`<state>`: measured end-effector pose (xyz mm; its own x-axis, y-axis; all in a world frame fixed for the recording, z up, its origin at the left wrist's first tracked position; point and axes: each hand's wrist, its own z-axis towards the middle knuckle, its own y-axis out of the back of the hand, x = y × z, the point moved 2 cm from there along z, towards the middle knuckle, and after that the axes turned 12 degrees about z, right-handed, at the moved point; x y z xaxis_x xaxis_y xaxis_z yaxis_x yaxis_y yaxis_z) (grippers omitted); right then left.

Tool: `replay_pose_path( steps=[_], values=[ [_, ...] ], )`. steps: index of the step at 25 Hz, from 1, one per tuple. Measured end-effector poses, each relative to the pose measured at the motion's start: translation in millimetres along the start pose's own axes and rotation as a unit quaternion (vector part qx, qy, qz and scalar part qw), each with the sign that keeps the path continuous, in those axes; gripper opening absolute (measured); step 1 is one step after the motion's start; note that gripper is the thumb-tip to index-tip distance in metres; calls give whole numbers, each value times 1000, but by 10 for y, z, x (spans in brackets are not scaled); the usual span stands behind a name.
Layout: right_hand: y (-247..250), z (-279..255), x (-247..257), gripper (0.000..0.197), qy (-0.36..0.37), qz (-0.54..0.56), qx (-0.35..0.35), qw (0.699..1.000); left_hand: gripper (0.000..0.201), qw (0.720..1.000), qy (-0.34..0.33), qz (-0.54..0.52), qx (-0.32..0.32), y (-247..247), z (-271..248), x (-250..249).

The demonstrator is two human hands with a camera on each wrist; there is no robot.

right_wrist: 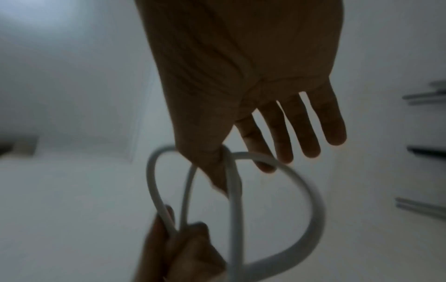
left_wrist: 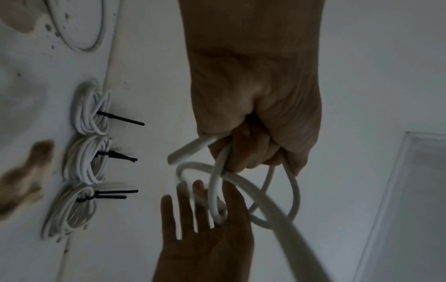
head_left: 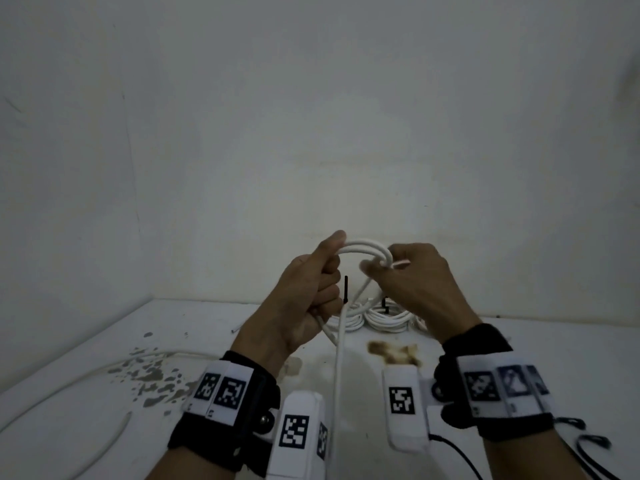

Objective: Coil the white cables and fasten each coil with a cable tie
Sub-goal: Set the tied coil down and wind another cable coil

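Coiling under way, three bundles already tied.

Left hand [head_left: 304, 299] clenches the white cable [head_left: 363, 249] loops mid-frame above the counter [head_left: 86, 358]; right hand [head_left: 412, 282] pinches a strand with thumb and forefinger, other fingers spread. Three finished coils [left_wrist: 84, 162] with black cable ties [left_wrist: 120, 119] lie at the wall; another loose cable [head_left: 104, 372] waits lower left. Counter stained, walls bare white.
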<state>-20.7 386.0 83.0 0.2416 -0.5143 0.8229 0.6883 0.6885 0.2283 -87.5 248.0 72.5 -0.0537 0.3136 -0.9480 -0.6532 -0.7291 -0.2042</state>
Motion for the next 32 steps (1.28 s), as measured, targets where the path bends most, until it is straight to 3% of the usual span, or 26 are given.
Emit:
replay_pose_path(
  steps=[2, 4, 6, 9, 11, 14, 15, 17, 19, 21, 22, 24, 25, 26, 27, 28, 29, 30, 31, 32],
  values=[
    [-11, -13, -26, 26, -109, 183, 102, 972, 45, 1000, 8, -24, -8, 69, 16, 10],
    [-11, -56, -19, 23, -160, 254, 158, 941, 46, 999, 8, -39, -21, 168, 55, 40],
    [87, -29, -39, 31, -153, 230, 146, 950, 46, 998, 10, -38, -40, 314, 99, 75],
    [327, 60, -37, 38, -146, 253, 53, 955, 35, 997, -2, 66, -43, 511, 122, 129],
    [424, 78, 21, 22, -161, 326, 33, 931, 37, 991, -8, 125, -36, 557, 137, 179],
    [404, 31, 159, 14, -200, 453, 116, 861, 43, 988, 2, 139, -72, 676, 181, 188],
    [390, 17, 196, 16, -188, 439, 142, 867, 45, 987, 10, 138, -85, 748, 189, 179],
    [344, 4, 203, 24, -129, 305, 145, 932, 48, 985, 19, 136, -102, 893, 207, 167],
    [281, 7, 174, 23, -41, 53, 67, 995, 49, 985, 28, 129, -114, 963, 221, 166],
    [228, 18, 100, 16, 38, -132, -49, 989, 49, 986, 27, 113, -123, 976, 231, 150],
    [199, 34, 49, 20, 44, -135, -85, 986, 48, 986, 22, 102, -132, 1001, 236, 133],
    [124, 70, -62, 38, -56, 51, -58, 995, 48, 986, 16, 60, -156, 1125, 244, 111],
    [65, 58, -86, 43, -146, 199, -4, 969, 48, 986, 18, 34, -163, 1192, 253, 118],
    [-1, 21, -78, 45, -224, 351, 57, 907, 48, 986, 24, 14, -163, 1238, 264, 144],
    [-38, -5, -35, 47, -266, 464, 99, 839, 48, 986, 30, 3, -162, 1259, 275, 177],
    [-55, 2, -15, 49, -275, 537, 115, 789, 49, 986, 35, -4, -163, 1268, 289, 209],
    [-62, 3, 9, 50, -276, 567, 118, 767, 49, 986, 41, -9, -164, 1277, 297, 237],
    [-64, 9, 29, 51, -277, 558, 122, 773, 49, 985, 45, -13, -164, 1285, 299, 252],
    [-49, 16, 49, 50, -265, 499, 116, 817, 50, 985, 49, -13, -164, 1308, 297, 264],
    [-17, 18, 70, 49, -225, 390, 99, 887, 50, 985, 52, -8, -167, 1346, 292, 268]
  ],
)
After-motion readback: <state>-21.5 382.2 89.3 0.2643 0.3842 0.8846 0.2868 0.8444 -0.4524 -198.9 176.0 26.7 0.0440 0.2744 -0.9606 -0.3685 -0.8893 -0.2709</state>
